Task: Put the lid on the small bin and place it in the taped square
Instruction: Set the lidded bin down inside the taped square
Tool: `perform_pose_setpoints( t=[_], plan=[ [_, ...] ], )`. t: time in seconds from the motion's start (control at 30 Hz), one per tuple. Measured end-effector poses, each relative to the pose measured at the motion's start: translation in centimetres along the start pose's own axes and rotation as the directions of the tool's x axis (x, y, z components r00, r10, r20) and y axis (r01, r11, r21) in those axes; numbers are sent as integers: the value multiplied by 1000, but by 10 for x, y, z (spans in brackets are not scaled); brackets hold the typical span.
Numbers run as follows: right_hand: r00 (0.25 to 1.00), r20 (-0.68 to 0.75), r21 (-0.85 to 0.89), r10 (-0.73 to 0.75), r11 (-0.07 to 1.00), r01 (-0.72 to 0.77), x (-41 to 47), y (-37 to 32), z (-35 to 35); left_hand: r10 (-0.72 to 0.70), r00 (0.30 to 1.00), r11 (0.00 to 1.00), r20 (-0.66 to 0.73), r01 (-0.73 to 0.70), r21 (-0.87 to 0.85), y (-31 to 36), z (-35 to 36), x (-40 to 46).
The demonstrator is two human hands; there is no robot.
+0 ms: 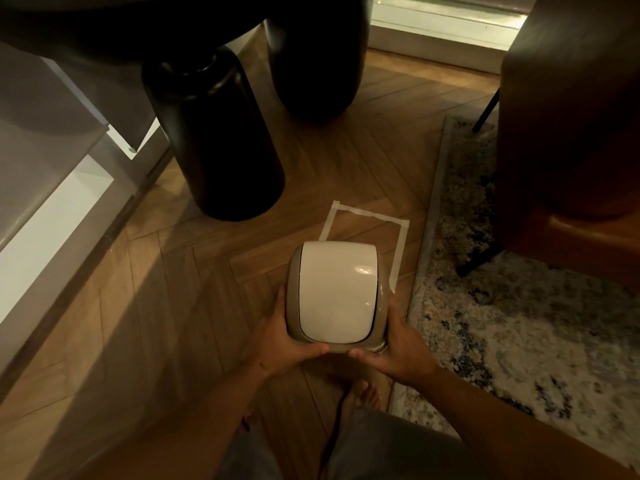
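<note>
Beige plastic makes up the small bin (381,299), a rounded tub whose glossy cream swing lid (334,292) already sits on top, so the lidding step looks done. The left hand (284,336) and the right hand (401,348) clasp it from either side, fingers wrapped around the lower walls and thumbs meeting along the near edge. From this viewpoint the bin overlaps the near part of the square of pale masking tape (367,221) on the herringbone wood floor (173,306); I cannot tell whether its base is already on the floor or is carried above it.

Several things could spoil the placement. The near side of the tape outline is hidden under the bin and hands, so the base could land across that strip without the person seeing it. The right strip runs close to the edge of the patterned grey and blue rug (519,323); drifting that way could leave the bin straddling tape or tipped on the rug's border. The flap probably pivots, so a thumb pressing on its near edge might swing it open or unseat the lid. The tall black cylindrical container (214,133) stands just beyond the far left corner, and pushing too far forward could bump it.
</note>
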State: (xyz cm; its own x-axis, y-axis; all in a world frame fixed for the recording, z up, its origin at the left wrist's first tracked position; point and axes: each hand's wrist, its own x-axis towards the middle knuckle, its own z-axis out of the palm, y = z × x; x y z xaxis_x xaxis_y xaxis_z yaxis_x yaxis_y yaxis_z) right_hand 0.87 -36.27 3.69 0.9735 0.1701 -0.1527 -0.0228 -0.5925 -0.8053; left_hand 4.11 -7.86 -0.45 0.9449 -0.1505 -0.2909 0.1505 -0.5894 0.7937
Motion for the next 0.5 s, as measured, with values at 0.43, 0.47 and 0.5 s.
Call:
perform_pose_setpoints(
  t=[0.43,0.47,0.5],
  plan=[
    [999,40,10,37,999,-37,35,4,14,18,1000,998,6,-18,-56,-16,-9,27],
    [999,35,3,31,1000,-31,42,3,13,25,1000,998,2,-25,-65,-15,-12,34],
    [999,28,4,22,1000,-22,48,2,13,31,1000,997,0,-31,-72,-15,-14,40]
  ],
)
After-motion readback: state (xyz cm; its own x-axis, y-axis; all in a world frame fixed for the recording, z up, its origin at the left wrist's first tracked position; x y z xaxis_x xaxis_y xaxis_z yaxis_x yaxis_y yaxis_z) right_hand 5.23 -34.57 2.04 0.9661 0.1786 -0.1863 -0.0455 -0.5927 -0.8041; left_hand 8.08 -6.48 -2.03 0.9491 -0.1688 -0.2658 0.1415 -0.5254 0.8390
